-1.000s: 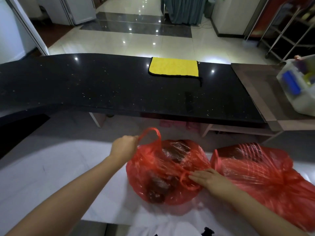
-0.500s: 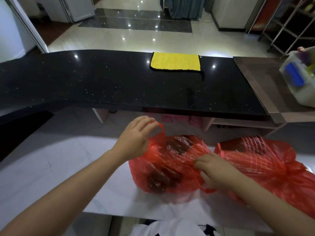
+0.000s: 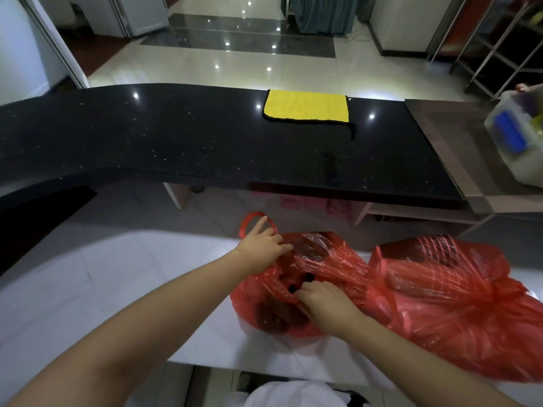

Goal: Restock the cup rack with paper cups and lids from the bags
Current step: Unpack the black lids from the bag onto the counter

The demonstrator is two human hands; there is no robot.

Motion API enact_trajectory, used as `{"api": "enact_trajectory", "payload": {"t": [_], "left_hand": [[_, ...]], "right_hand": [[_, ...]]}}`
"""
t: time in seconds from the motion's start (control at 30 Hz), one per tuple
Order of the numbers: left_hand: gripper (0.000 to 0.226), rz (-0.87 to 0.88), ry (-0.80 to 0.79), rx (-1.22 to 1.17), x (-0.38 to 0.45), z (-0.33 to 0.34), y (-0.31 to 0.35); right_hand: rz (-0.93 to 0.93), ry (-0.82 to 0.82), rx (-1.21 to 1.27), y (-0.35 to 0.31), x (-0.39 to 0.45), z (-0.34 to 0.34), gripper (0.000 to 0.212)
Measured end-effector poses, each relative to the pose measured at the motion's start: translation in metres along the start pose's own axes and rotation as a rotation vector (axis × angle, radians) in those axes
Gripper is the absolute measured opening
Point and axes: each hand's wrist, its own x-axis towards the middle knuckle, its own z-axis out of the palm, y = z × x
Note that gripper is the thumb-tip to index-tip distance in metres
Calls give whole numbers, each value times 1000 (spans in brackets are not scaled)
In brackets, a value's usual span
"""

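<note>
**A:** so what's actually changed in the last second? The near red bag on the white surface looks different.

**B:** it's been opened up. A second back the left handle loop was gripped and pulled out to the side, and the knot area was only being touched by the right hand. Now the loop is let go and stands free at the bag's far-left corner, with the left index finger stretched along it. The other fingers of the left hand are curled over the bag's far rim. The right hand is pinched onto the near rim, so the mouth is being spread between the two hands.

**A:** anything seen inside yet?

**B:** only dark shapes through the plastic, plus two small dark spots by the right fingertips. Whether they're cups or lids can't be told.

**A:** and the second red bag?

**B:** just right of the near bag, touching it, apparently tied and not handled. The yellow cloth is well beyond the near bag on the black counter. No cup rack is seen.

**A:** so restocking is barely started?

**B:** probably. Nothing's been taken out; the opening is just being widened so a hand can be put in.
</note>
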Motion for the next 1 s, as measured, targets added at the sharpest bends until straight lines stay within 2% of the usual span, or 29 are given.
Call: {"api": "enact_trajectory", "payload": {"t": [0.13,0.23,0.33,0.4,0.5,0.6,0.67,0.73,0.8,0.93,1.0], "left_hand": [[47,17,-11,76,5,3,2],[63,37,42,-2,7,11,2],[72,137,8,-128,8,13,3],[75,192,16,-105,11,15,8],[62,171,64,-11,12,13,15],[32,107,88,24,12,10,20],[24,44,124,47,12,10,19],[23,-76,201,72,12,9,10],[20,-221,252,89,9,0,-5],[25,-509,129,58,-3,-22,-37],[32,-572,94,22,-5,-24,-42]], "right_hand": [[-61,155,-52,2,-15,18,19],[-149,215,-80,-1,-24,21,20],[-206,226,-92,-9,-34,23,22],[-214,187,-87,-12,-38,26,25],[-197,162,-80,-12,-40,27,26],[-172,139,-61,-11,-42,25,29],[-154,129,-53,-10,-44,23,26],[-130,82,-38,-8,-48,23,23],[-132,-34,-18,-9,-52,20,17],[-124,-322,44,-16,-60,7,18],[-114,-333,74,-19,-61,2,16]]}}
